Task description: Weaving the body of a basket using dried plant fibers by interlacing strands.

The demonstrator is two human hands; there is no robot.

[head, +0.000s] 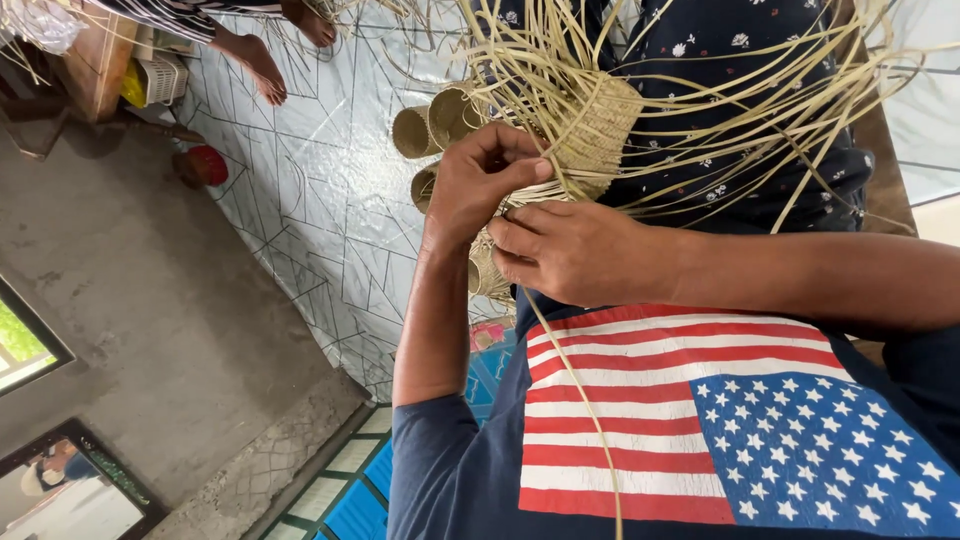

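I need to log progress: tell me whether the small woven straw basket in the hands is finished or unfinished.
Unfinished. The small woven straw basket has many long loose strips fanning out of its woven part, and the left hand and right hand grip strips beside it.

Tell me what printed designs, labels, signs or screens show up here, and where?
Flag print: on the navy shirt at lower right, red and white stripes beside a blue field of white stars.
Floor mat: spread beyond the hands, pale with thin dark geometric lines.
Flowered fabric: top right behind the half-woven basket, dark blue with small white blossoms.
No packages, signs or screens visible.
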